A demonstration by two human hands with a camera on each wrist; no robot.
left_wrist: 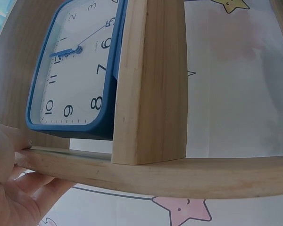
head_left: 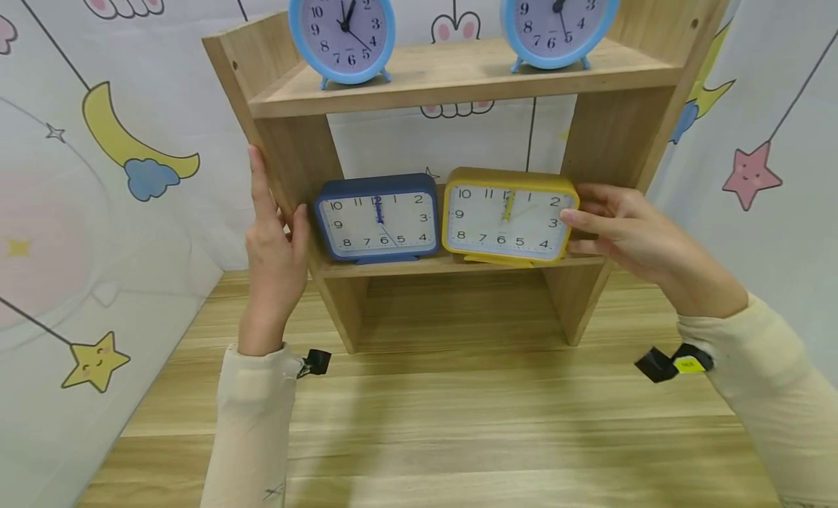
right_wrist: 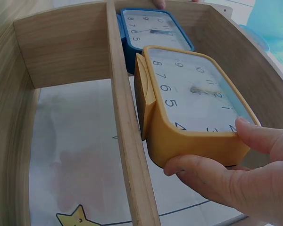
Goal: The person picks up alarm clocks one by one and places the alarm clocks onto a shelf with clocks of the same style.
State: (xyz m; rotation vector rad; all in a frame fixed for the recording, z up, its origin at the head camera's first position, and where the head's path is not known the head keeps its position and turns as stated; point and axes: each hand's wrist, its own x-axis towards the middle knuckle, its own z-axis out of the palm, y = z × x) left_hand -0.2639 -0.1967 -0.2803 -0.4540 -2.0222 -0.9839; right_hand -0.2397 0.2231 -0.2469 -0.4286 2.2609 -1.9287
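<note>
My right hand (head_left: pixel 644 239) grips the right end of a yellow rectangular desk clock (head_left: pixel 484 224), thumb at its front edge and fingers behind. That clock stands on the lower board of a wooden shelf (head_left: pixel 458 86), tilted slightly back. Close beside it on the left is a blue rectangular clock (head_left: pixel 356 228) on the same board. My left hand (head_left: pixel 275 257) holds the shelf's left side panel, the thumb toward the inner side and the fingers along the outside. In the left wrist view, the side panel (left_wrist: pixel 85 170) lies between thumb and fingers.
Two light-blue round alarm clocks (head_left: pixel 342 28) stand on the top board, the right one (head_left: pixel 556 20) partly cut off. The shelf rests on a wood-grain table (head_left: pixel 458 421). A white cloth backdrop (head_left: pixel 52 202) with printed moons and stars surrounds it.
</note>
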